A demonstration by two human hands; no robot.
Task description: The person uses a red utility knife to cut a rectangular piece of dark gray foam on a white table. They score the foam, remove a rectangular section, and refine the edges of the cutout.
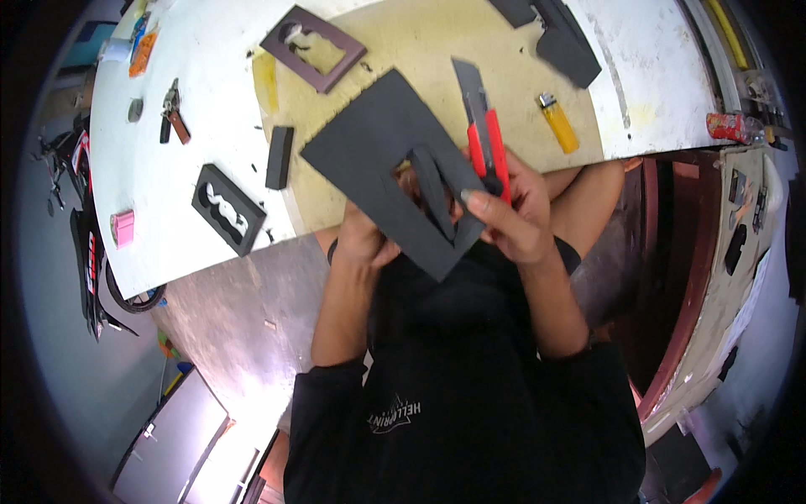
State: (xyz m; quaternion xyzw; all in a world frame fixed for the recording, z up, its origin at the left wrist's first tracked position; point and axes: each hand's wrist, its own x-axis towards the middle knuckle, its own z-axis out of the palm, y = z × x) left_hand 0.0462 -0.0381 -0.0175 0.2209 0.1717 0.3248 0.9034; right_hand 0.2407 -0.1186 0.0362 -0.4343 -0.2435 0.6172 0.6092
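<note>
A black foam sheet (369,139) is held up, tilted, above the table's near edge. A long opening is cut through it, and a loose-looking strip of the same foam (434,189) stands in that opening. My left hand (367,238) grips the sheet's lower left edge, its fingers partly hidden behind it. My right hand (522,210) holds a red utility knife (489,147) with its wide blade out, pointing away from me. The right thumb also presses on the sheet's right edge beside the opening.
On the white table (227,50) lies a yellowish cutting board (403,42). Around it are a dark frame (336,71), a black block (280,157), a smaller black frame (243,244), a yellow lighter (558,123), black foam pieces (571,50), a small hand tool (175,113) and a pink item (122,228).
</note>
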